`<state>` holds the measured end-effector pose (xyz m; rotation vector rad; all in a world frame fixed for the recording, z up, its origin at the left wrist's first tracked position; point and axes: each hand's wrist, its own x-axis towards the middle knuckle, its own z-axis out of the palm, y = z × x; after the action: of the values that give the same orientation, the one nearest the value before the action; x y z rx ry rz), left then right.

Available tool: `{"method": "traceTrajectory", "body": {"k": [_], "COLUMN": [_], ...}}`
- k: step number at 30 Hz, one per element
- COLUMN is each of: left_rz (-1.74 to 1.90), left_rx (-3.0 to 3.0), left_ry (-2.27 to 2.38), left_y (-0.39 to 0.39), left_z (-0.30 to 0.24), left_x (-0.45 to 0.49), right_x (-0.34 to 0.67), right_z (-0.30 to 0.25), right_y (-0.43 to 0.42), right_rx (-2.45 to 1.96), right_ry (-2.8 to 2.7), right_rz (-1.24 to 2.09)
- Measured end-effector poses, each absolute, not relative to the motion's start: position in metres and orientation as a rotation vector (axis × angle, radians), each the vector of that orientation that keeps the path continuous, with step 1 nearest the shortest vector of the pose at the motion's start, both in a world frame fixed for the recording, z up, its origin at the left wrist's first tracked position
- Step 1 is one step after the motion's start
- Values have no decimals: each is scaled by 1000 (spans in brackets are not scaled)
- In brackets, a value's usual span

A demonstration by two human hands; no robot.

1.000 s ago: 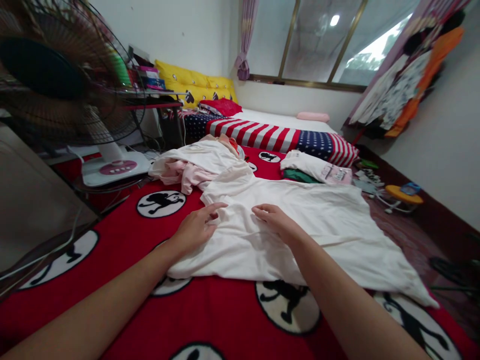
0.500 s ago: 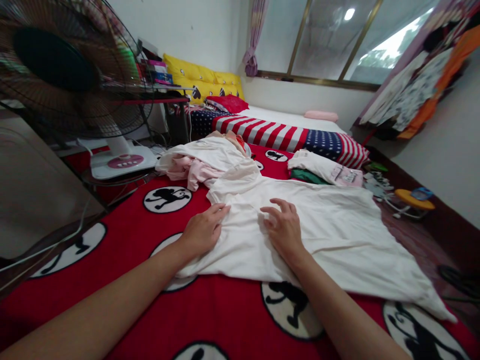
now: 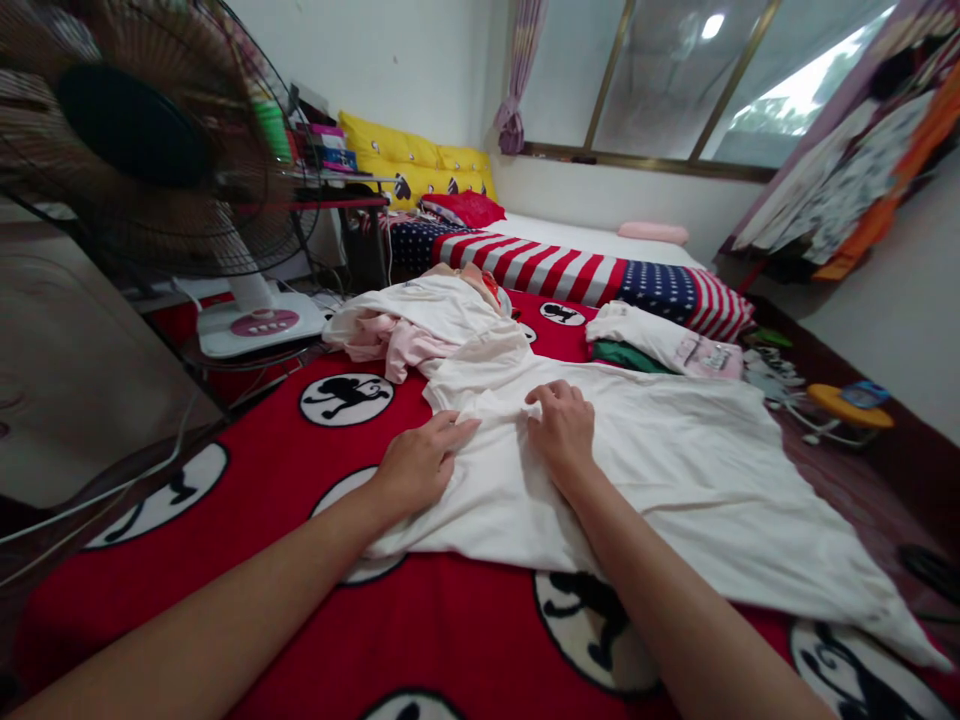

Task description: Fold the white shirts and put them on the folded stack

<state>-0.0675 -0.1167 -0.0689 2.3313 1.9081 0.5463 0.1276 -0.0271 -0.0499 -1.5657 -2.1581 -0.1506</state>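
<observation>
A white T-shirt (image 3: 690, 480) lies spread across a red blanket (image 3: 292, 620) with black-and-white monkey medallions. Toward its left end, my left hand (image 3: 420, 465) rests on the cloth, open, fingers stretched to the right. My right hand (image 3: 562, 430) is at the middle of the shirt's left part, its fingers curled together with the tips at a raised fold of cloth; they look closed on it. Creases run between both hands. Past the shirt's far left end sits a heap of white and pink clothes (image 3: 420, 320).
Folded clothes (image 3: 660, 340), white over green, lie beyond the shirt on the right. A standing fan (image 3: 135, 130) is at the left. Behind is a bed with a flag-patterned cover (image 3: 540, 265). A yellow stool (image 3: 851, 405) stands at the right, below hanging garments (image 3: 847, 190).
My right hand's spread fingers have drawn together and bent down to the shirt. My left fingers have slid slightly right over the cloth. The whole view has shifted a little.
</observation>
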Motion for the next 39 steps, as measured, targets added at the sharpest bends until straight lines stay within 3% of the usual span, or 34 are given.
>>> {"method": "traceTrajectory", "body": {"k": [2,6,9,14,18,23,31,39], "left_rz": [555,694,793,535,391,549,819,486], "left_rx": [2328,2297,2162,1920,1784,1849,1811,1975], "left_ry": [1899,1799,1736,1962,1865,1746,1708,2002], "left_y": [-117,-114,-116,-139,-169,-201,-210,-201], "left_z": [-70,-71,-61,-39,-37,-46,-58,-43], "left_x": [-67,-74,-89,-120,-132,-128,-130,-137], "right_x": [115,89,80,85,108,165,206,216], "right_z": [-47,-45,-50,-50,-40,-28,-45,-48], "right_y": [-31,-28,-21,-21,-47,-110,-155,-163], "right_rx": [-1525,-1560,-1557,-1501,-1217,-948,-947,-937], "right_ry": [-2169,-2266,-2314,-2337,-2285,-2432,-2665,-2559], "right_rz": [-213,260,403,496,726,531,250,590]}}
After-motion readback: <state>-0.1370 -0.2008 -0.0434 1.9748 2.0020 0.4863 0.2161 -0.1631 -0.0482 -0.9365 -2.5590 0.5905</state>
